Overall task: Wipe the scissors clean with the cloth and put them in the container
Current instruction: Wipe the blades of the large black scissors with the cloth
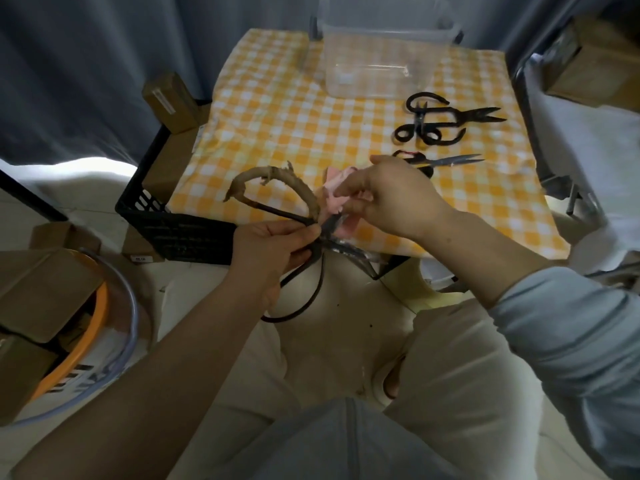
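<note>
My left hand (273,242) grips a large pair of dark iron scissors (273,206) near the pivot; one handle loop is wrapped in frayed tan cloth, the other bare loop hangs down toward my lap. My right hand (391,199) pinches a pink cloth (337,188) against the blades, which lie open and partly hidden beneath it. A clear plastic container (381,53) stands at the far edge of the yellow checked tablecloth (277,133).
Two black scissors (440,121) lie crossed on the right of the table, and a slimmer pair with shiny blades (446,161) lies nearer my right hand. A black crate (166,216) and cardboard boxes (169,102) sit left of the table.
</note>
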### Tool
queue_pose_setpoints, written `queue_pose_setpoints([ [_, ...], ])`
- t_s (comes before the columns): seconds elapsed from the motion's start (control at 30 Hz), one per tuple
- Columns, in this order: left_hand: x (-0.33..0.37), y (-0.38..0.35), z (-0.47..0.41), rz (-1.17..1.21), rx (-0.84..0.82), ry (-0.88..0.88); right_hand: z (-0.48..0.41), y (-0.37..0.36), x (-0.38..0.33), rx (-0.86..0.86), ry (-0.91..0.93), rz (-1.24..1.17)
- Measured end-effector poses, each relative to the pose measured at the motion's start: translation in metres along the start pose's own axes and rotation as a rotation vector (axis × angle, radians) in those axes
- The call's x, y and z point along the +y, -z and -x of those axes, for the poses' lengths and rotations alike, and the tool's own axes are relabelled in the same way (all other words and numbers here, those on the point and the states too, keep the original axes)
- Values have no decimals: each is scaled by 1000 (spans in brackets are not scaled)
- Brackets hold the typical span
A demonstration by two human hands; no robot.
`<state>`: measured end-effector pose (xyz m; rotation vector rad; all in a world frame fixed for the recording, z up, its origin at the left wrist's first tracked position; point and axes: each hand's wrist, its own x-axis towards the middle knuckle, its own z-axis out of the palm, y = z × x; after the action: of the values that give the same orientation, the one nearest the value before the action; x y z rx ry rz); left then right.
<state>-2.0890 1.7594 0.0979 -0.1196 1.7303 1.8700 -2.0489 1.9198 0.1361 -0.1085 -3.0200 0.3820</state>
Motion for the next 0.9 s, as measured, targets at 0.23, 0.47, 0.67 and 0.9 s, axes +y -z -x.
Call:
queue_pose_setpoints([
  [0.23,4,-2,1,-48,-14,-47,-3,-5,-16,-154,21,-112],
  [0.47,7,-2,0,-39,-1,-98,-1,-8,-2,-44,136,-98],
  [0.67,6,-3,-3,-19,-1,-77,-2,-4,17,24,162,-68],
  [0.9,4,-2,-4,-26,-3,-57,-4,-17,14,-18,259,16],
])
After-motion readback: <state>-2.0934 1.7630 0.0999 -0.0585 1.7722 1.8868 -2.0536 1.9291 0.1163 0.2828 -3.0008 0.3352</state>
